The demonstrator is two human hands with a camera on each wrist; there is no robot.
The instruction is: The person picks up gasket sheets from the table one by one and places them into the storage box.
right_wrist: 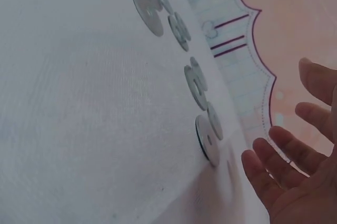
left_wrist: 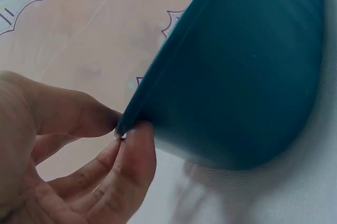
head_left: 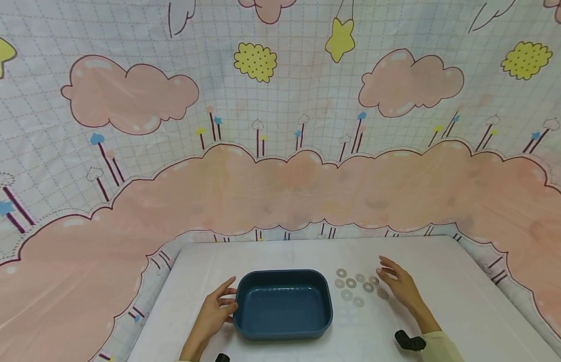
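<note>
A dark blue rectangular container [head_left: 282, 306] sits on the white table, its inside bare. At its left side is my left hand [head_left: 212, 311], pinching the rim; the left wrist view shows the thumb and fingers [left_wrist: 134, 161] on either side of the edge of the container [left_wrist: 237, 71]. Several flat grey washers [head_left: 347, 295] lie loosely grouped to the right of the container. My right hand [head_left: 401, 287] hovers at the right side of this group, fingers spread and apart from the washers [right_wrist: 149, 16] in the right wrist view, with nothing held.
The white table [head_left: 271, 254] ends at the back against a patterned cloth [head_left: 307, 193] with clouds and stars. A black wrist device [head_left: 410, 342] is on the right forearm, and part of another [head_left: 222, 358] shows by the left.
</note>
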